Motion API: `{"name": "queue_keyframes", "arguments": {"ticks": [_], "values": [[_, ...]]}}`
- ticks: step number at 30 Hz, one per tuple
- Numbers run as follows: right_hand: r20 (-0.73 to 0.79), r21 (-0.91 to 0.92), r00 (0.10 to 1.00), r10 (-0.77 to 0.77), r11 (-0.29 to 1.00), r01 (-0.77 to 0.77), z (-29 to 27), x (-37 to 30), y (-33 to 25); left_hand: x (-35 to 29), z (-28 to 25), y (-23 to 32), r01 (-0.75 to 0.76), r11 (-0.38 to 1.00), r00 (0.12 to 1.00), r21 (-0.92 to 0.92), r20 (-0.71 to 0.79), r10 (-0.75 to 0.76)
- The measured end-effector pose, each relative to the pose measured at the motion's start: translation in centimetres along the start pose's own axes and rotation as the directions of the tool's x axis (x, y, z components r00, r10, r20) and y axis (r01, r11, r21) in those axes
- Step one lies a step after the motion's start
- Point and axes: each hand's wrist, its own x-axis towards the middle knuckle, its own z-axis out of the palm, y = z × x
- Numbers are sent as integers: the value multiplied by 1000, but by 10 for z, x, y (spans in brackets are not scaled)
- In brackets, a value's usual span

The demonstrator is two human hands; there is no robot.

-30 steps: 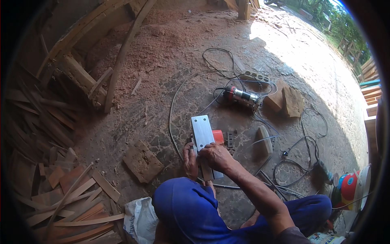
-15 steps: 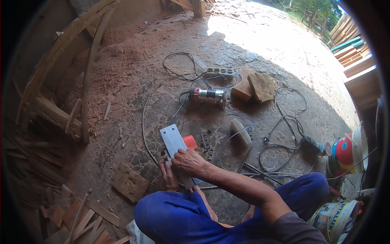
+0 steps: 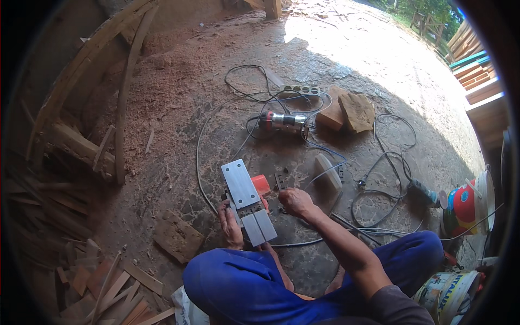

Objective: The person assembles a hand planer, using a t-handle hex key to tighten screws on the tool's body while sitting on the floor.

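An electric hand planer (image 3: 240, 182) lies upside down on the floor before my legs, its silvery sole plates facing up and its orange-red body showing at the right side. Between the front plate and the rear plate (image 3: 259, 227) the dark cutter gap is visible. My left hand (image 3: 232, 230) grips the planer's left side, fingers along its edge. To the right of the planer and apart from it, my right hand (image 3: 298, 204) is closed in a fist-like pinch; whatever its fingers hold is hidden. Small dark metal parts (image 3: 280, 182) lie just beyond that hand.
A corded trim router (image 3: 284, 121), a power strip (image 3: 300, 90) and wood blocks (image 3: 356, 112) lie farther off. Cables loop across the floor to a grinder-like tool (image 3: 422, 192) beside a colourful bucket (image 3: 467, 203). Wood scraps (image 3: 114, 287) pile at left; a pale plastic piece (image 3: 328, 171) stands right.
My right hand has lifted off the planer's sole and moved right, uncovering the cutter gap and rear plate. My left hand stays at the planer's side. The whole view has shifted slightly.
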Motion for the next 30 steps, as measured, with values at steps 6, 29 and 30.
{"name": "queue_keyframes", "arguments": {"ticks": [6, 29, 30], "values": [[-100, 18, 995, -1, 1000, 3, 61, -15, 9, -2, 4, 10, -3, 999, 1000, 42, -4, 3], [-87, 838, 934, 346, 533, -119, 29, 1, -3, 1, -6, 1, -105, 977, 993, 186, -39, 114], [-145, 848, 947, 286, 530, -31, 14, 4, -15, 1, -2, 1, -121, 970, 989, 212, -61, 136]]}}
